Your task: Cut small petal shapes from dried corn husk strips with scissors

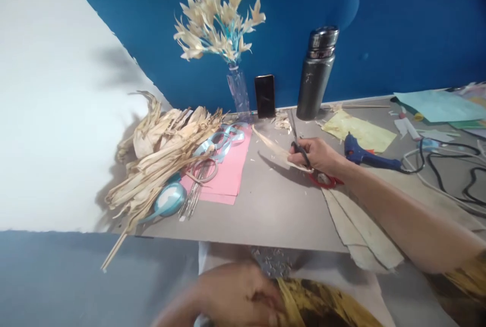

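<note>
My right hand (pixel 313 155) is closed around a pair of scissors (pixel 299 151) with dark handles, their blades pointing up toward the wall. A pale strip of corn husk (pixel 271 142) reaches left from under the same fingers, casting a shadow on the table. Partly covered by the wrist is a red looped object (pixel 324 180) whose kind I cannot make out. Low in the view, below the table edge, my left hand (pixel 246 289) is blurred against a yellow-brown patterned cloth, its fingers not distinguishable. Dried corn husks (pixel 170 150) lie heaped at the left.
Pink paper (pixel 224 180), blue ribbon (pixel 170 199) and thin wires (pixel 194 195) lie beside the husks. Husk flowers (pixel 224 18) stand in a clear bottle (pixel 239 91), near a phone (pixel 265 96) and flask (pixel 317 76). A blue glue gun (pixel 366 155) and cables (pixel 461 157) occupy the right.
</note>
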`<action>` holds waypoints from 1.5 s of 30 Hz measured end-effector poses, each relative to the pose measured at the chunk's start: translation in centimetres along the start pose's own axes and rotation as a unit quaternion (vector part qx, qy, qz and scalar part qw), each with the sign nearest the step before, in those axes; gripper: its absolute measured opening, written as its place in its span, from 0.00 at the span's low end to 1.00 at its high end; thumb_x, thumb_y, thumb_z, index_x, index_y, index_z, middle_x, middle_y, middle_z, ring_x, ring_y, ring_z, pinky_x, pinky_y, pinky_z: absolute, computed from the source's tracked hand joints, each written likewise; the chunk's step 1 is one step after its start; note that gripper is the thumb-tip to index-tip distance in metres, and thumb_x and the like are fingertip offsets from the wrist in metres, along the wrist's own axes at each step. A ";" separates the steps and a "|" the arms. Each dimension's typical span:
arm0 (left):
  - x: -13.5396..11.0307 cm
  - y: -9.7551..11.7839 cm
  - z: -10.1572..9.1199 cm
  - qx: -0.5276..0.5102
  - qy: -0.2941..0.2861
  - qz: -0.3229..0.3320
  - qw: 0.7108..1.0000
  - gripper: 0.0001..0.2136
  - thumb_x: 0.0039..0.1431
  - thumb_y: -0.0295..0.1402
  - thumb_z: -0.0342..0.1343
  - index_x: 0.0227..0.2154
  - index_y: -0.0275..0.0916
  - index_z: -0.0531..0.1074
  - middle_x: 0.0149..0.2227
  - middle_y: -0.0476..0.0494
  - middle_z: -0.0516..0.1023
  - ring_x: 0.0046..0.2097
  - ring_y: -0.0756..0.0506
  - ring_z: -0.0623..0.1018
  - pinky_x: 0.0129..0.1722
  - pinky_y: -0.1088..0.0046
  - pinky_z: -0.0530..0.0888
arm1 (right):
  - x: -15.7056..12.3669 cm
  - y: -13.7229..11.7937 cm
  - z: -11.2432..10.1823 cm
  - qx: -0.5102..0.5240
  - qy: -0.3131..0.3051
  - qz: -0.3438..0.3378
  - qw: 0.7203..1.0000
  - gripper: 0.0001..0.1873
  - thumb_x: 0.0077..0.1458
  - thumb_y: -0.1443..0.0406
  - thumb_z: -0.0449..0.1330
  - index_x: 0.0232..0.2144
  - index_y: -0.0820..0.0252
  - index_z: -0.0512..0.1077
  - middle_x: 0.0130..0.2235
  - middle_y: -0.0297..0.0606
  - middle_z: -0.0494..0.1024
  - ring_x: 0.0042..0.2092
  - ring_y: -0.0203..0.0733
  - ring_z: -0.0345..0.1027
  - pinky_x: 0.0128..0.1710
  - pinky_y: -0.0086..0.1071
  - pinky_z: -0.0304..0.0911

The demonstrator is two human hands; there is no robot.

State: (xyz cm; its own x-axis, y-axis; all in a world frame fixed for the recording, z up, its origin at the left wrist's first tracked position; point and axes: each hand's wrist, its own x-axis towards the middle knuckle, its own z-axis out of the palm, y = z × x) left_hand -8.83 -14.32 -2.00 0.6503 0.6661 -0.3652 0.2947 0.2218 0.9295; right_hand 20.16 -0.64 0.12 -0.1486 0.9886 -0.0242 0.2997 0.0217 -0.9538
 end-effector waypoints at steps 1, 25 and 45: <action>0.3 2.2 -0.7 0.029 -0.051 -0.021 0.998 0.05 0.52 0.39 0.66 0.31 0.47 0.82 0.29 0.47 0.84 0.31 0.42 0.82 0.32 0.68 0.77 | -0.1 -0.2 0.1 0.007 -0.011 0.006 1.000 0.15 0.43 0.55 0.68 0.25 0.60 0.72 0.19 0.28 0.68 0.21 0.33 0.59 0.19 0.26 0.52; 16.7 8.4 -9.0 -0.103 0.358 0.191 0.908 0.09 0.46 0.31 0.63 0.33 0.36 0.73 0.21 0.51 0.76 0.25 0.47 0.76 0.30 0.71 0.72 | 0.7 -0.2 -0.1 -0.288 0.071 0.042 0.954 0.13 0.50 0.53 0.63 0.27 0.56 0.70 0.27 0.37 0.78 0.30 0.48 0.70 0.28 0.32 0.54; 15.0 8.1 -6.1 -0.147 0.145 0.234 0.950 0.04 0.58 0.30 0.51 0.30 0.40 0.69 0.28 0.46 0.69 0.30 0.46 0.71 0.33 0.67 0.70 | -0.6 -0.3 0.9 -0.545 0.039 0.009 0.837 0.08 0.55 0.67 0.58 0.26 0.55 0.75 0.30 0.44 0.83 0.34 0.55 0.78 0.28 0.35 0.50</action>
State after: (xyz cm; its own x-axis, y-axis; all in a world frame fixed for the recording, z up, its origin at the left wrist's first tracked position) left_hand -0.99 1.82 0.38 0.4286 0.8998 0.0818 -0.2149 0.0136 0.9765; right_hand 19.31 -1.40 0.19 -0.0856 0.9960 0.0242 0.9898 0.0878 -0.1122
